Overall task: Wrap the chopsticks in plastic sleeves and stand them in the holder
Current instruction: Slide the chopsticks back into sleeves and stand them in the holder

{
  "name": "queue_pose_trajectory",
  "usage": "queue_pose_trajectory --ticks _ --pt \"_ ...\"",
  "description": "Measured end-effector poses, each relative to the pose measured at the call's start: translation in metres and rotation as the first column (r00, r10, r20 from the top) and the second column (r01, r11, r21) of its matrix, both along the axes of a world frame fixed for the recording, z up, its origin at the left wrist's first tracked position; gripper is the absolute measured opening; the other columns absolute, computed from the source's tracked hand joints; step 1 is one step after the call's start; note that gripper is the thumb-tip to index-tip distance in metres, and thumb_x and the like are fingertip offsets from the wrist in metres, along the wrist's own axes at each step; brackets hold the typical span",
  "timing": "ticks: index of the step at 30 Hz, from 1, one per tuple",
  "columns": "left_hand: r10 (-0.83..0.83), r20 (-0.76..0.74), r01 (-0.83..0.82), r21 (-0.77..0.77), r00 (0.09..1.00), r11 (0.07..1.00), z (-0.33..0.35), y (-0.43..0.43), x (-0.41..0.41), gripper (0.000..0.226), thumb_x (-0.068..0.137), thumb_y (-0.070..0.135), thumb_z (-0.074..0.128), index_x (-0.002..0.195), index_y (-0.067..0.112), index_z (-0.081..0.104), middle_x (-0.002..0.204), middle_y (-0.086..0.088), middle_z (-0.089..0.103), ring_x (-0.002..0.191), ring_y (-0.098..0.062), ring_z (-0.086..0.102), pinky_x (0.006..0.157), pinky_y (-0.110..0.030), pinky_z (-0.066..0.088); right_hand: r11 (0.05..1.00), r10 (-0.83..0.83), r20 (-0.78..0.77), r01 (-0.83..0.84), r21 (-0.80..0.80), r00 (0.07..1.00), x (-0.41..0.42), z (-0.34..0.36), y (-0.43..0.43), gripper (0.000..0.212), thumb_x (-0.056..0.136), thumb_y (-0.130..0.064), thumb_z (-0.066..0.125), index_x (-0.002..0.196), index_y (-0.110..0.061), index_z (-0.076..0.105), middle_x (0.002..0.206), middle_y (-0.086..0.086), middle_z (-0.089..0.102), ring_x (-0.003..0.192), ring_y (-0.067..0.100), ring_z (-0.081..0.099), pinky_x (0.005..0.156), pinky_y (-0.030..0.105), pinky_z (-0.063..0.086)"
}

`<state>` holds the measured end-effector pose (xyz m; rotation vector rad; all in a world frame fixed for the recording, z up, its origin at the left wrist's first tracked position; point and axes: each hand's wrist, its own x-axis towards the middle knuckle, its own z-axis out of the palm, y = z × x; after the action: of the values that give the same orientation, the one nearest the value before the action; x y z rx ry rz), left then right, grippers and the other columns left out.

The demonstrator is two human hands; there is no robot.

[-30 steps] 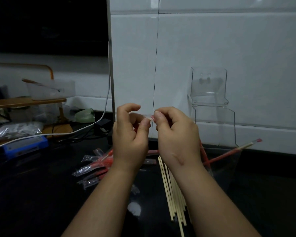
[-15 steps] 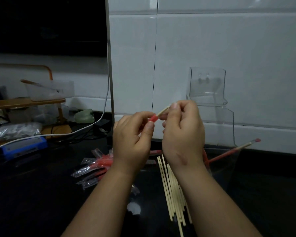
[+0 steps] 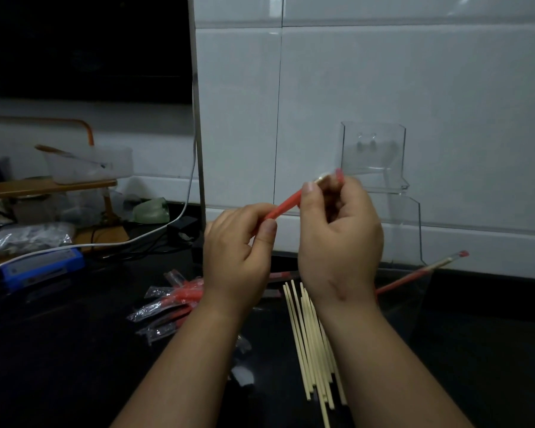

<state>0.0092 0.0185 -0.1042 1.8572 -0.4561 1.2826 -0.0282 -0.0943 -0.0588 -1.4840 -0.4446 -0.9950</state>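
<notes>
Both hands are raised in front of the white tiled wall. My left hand (image 3: pixel 238 254) pinches the lower end of a red plastic sleeve (image 3: pixel 283 206). My right hand (image 3: pixel 340 239) grips its upper part, where a pale chopstick tip (image 3: pixel 320 179) pokes out above the fingers. Several bare chopsticks (image 3: pixel 309 338) lie on the black counter below my right wrist. A pile of red-and-clear sleeves (image 3: pixel 170 301) lies to their left. The clear holder (image 3: pixel 410 230) stands against the wall behind my right hand, with a wrapped chopstick (image 3: pixel 423 270) leaning out of it to the right.
A white cable (image 3: pixel 155 231) runs across the counter at left, past a blue device (image 3: pixel 37 267). A wooden rack (image 3: pixel 44 183) with a clear tub stands at far left, with plastic bags beneath it. A metal post (image 3: pixel 198 134) rises beside the wall.
The hands have drawn apart along the chopstick: more red sleeve shows between them now. My right hand rose up and to the right; the left stayed low.
</notes>
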Motion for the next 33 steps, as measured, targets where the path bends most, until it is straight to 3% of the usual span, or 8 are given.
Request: queue_pose_trajectory --ticks 4,7,10,17,20,24,28,33 --pt "0.004 -0.009 -0.004 -0.036 1.000 0.999 0.000 -0.001 -0.001 0.018 0.095 0.032 0.045 0.095 0.029 0.063 0.078 0.018 0.057 0.078 -0.014 0.057 0.069 -0.048 0.047 0.995 0.024 0.030 -0.027 0.094 0.999 -0.001 0.003 -0.005 0.012 0.099 -0.020 0.056 0.087 -0.021 0.058 0.071 -0.009 0.059 0.067 0.004 0.060 0.059 0.014 0.047" --pt "0.000 -0.003 0.000 -0.053 1.000 0.999 0.000 -0.004 -0.004 0.023 0.095 0.031 0.044 0.091 0.021 0.064 0.076 0.009 0.059 0.075 -0.016 0.057 0.067 -0.046 0.046 0.992 0.094 -0.059 -0.099 -0.073 0.994 -0.003 0.003 -0.002 0.014 0.096 -0.021 0.061 0.084 -0.028 0.060 0.071 -0.012 0.062 0.071 -0.002 0.061 0.059 0.007 0.044" --pt "-0.023 -0.011 0.023 -0.069 1.000 0.997 0.000 -0.007 -0.006 0.028 0.096 0.031 0.044 0.091 0.014 0.065 0.078 0.004 0.063 0.074 -0.018 0.058 0.065 -0.045 0.046 0.982 0.072 -0.064 -0.082 -0.168 0.995 -0.003 0.000 0.001 0.010 0.095 -0.023 0.062 0.086 -0.026 0.065 0.073 -0.011 0.065 0.074 0.000 0.064 0.060 0.010 0.047" --pt "-0.094 -0.015 0.092 -0.107 0.995 0.990 -0.001 -0.009 -0.007 0.017 0.097 0.029 0.048 0.095 0.025 0.064 0.083 0.010 0.064 0.078 -0.016 0.061 0.066 -0.046 0.048 0.956 -0.008 0.001 0.008 -0.293 1.000 -0.003 0.002 -0.001 0.007 0.097 -0.024 0.059 0.091 -0.023 0.064 0.078 -0.011 0.064 0.076 0.002 0.062 0.065 0.013 0.049" --pt "-0.096 -0.044 0.091 -0.114 0.994 0.989 -0.002 -0.009 -0.005 0.026 0.095 0.035 0.045 0.105 0.024 0.067 0.091 0.011 0.068 0.090 -0.017 0.064 0.076 -0.048 0.051 0.977 -0.078 0.111 0.098 -0.190 0.991 -0.001 0.004 -0.005 0.007 0.098 -0.022 0.057 0.093 -0.022 0.061 0.079 -0.011 0.062 0.077 0.004 0.062 0.066 0.021 0.053" --pt "-0.095 -0.126 0.066 -0.211 0.987 0.975 -0.005 -0.006 0.000 0.034 0.094 0.043 0.040 0.121 0.035 0.060 0.105 0.019 0.067 0.107 -0.009 0.062 0.093 -0.044 0.051 0.970 -0.239 0.250 0.241 0.022 0.938 0.002 0.011 -0.017 0.009 0.100 -0.017 0.055 0.098 -0.026 0.054 0.078 -0.019 0.056 0.078 -0.002 0.059 0.067 0.015 0.049" --pt "-0.067 -0.182 0.026 -0.220 0.981 0.975 -0.006 -0.005 0.004 0.037 0.093 0.044 0.040 0.116 0.031 0.066 0.103 0.017 0.068 0.106 -0.009 0.063 0.092 -0.045 0.051 0.947 -0.322 0.318 0.305 0.106 0.892 0.005 0.013 -0.024 0.012 0.101 -0.011 0.052 0.102 -0.023 0.050 0.083 -0.022 0.051 0.082 -0.013 0.055 0.074 0.005 0.041" --pt "-0.015 -0.323 -0.047 -0.184 0.946 0.982 -0.008 -0.003 0.006 0.023 0.096 0.032 0.047 0.106 0.031 0.068 0.098 0.017 0.068 0.100 -0.011 0.063 0.087 -0.044 0.053 0.917 -0.398 0.379 0.356 0.179 0.835 0.009 0.015 -0.031 0.007 0.101 -0.010 0.050 0.106 -0.013 0.055 0.089 -0.015 0.050 0.080 -0.010 0.052 0.073 0.006 0.040"
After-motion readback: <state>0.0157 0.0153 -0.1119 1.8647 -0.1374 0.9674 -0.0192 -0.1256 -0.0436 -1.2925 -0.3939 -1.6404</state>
